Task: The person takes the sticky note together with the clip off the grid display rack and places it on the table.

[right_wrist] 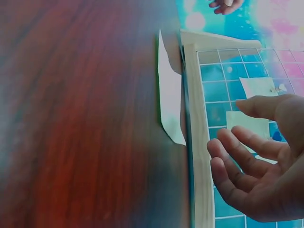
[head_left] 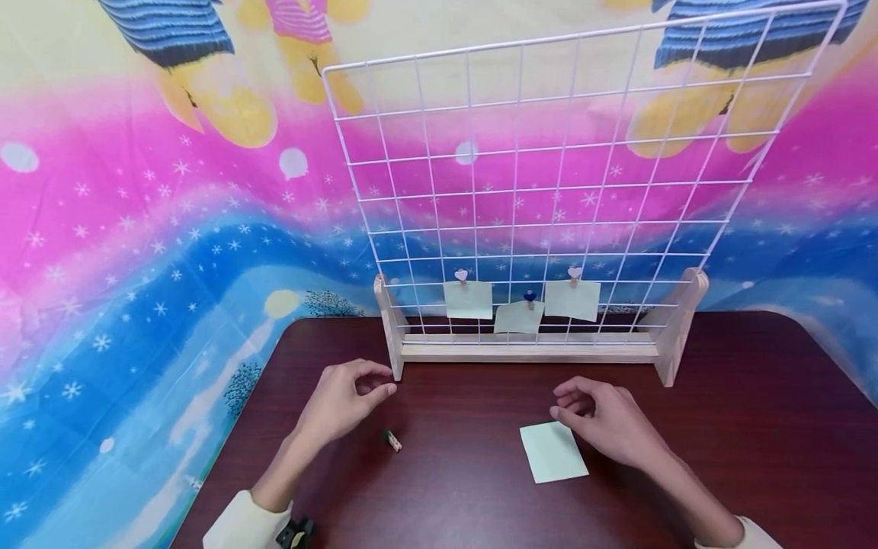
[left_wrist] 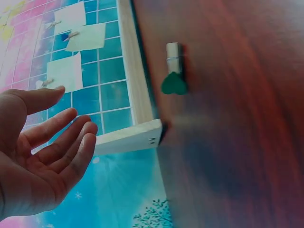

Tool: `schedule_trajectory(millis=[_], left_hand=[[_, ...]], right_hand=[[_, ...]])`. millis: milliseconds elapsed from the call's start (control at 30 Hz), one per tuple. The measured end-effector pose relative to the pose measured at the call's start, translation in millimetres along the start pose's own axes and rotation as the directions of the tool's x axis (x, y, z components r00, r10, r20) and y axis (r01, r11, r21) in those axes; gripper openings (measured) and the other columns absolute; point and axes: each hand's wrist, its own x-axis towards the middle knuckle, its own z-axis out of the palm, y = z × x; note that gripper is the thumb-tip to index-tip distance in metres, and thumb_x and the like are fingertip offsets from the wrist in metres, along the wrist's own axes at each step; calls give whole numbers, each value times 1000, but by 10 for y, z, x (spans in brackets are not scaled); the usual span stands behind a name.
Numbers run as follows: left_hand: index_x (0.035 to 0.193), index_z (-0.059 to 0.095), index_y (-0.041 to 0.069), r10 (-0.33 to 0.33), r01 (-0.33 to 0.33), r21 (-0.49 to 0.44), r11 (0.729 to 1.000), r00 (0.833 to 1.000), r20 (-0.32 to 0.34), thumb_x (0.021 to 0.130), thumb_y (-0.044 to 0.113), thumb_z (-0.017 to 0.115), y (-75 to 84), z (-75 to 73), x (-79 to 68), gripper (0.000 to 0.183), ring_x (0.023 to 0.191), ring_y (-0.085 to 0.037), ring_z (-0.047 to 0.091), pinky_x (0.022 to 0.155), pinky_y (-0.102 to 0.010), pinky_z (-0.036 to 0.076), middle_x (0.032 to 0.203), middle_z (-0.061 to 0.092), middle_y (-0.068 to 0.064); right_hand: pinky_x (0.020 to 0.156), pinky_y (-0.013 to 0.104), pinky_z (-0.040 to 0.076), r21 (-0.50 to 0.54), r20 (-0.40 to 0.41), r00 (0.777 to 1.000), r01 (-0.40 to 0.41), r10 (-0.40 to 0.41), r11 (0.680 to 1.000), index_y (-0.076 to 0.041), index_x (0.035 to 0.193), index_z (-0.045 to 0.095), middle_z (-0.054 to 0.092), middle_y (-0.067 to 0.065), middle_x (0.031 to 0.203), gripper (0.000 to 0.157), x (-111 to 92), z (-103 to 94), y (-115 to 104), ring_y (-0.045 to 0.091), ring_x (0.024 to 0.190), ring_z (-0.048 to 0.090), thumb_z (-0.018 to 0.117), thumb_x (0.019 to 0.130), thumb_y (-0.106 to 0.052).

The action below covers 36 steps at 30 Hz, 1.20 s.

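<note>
My left hand [head_left: 346, 400] hovers above the table's left part with loosely bent fingers and nothing in its grasp. Just below it lies a small wooden clothespin [head_left: 393, 441], which shows a green heart [left_wrist: 174, 84] in the left wrist view. On the right, my right hand [head_left: 607, 419] hangs relaxed and holds nothing. Its fingertips are over the upper edge of a pale green paper square [head_left: 554, 453] on the table. In the right wrist view that paper [right_wrist: 169, 97] looks slightly curled.
Behind the hands stands a white wire grid [head_left: 521, 191] in a wooden base [head_left: 528, 353]. Clothespins hold up a left paper [head_left: 469, 300], a lower middle paper [head_left: 517, 319] and a right paper [head_left: 572, 300]. A patterned cloth [head_left: 171, 229] hangs behind the dark table [head_left: 453, 488].
</note>
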Motion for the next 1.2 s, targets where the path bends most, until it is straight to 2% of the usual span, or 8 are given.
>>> schedule_trajectory(millis=[167,400,633,800,1200], left_hand=[[116,82,10,27,-27,-4,1000,1000,-15,93,16,85,46,-25,107,24,84,-9,76,77,-27,64,103,81,-4],[122,80,8,58,-58,-16,998,998,-31,94,17,84,137,-47,260,29,90,-15,77,83,-41,67,109,81,-8],[124,79,9,81,-81,-28,996,996,-30,95,21,83,239,-41,404,32,90,-18,78,84,-44,67,109,80,-9],[124,79,10,105,-106,-14,994,994,-38,95,25,84,291,-61,475,33,88,-18,78,81,-41,66,109,80,-8],[129,77,8,160,-160,3,987,986,-42,96,27,82,375,-115,585,38,94,-25,80,82,-45,66,116,81,-13]], right_hand=[[71,22,60,30,-44,999,14,-12,999,-5,114,76,79,-2,94,24,91,21,-39,10,87,74,83,94,-16],[75,22,60,41,-93,995,39,-35,998,-8,116,77,80,-1,99,24,209,38,-72,12,91,74,82,95,-19],[78,21,61,58,-143,988,71,-62,996,-8,118,76,80,5,107,24,300,54,-97,17,94,76,81,97,-19],[79,21,60,76,-149,987,72,-60,995,-7,121,75,80,6,108,27,355,58,-131,18,96,76,81,98,-20],[83,24,62,91,-139,988,86,-73,992,-4,125,74,80,7,109,31,505,68,-181,20,98,76,79,99,-19]])
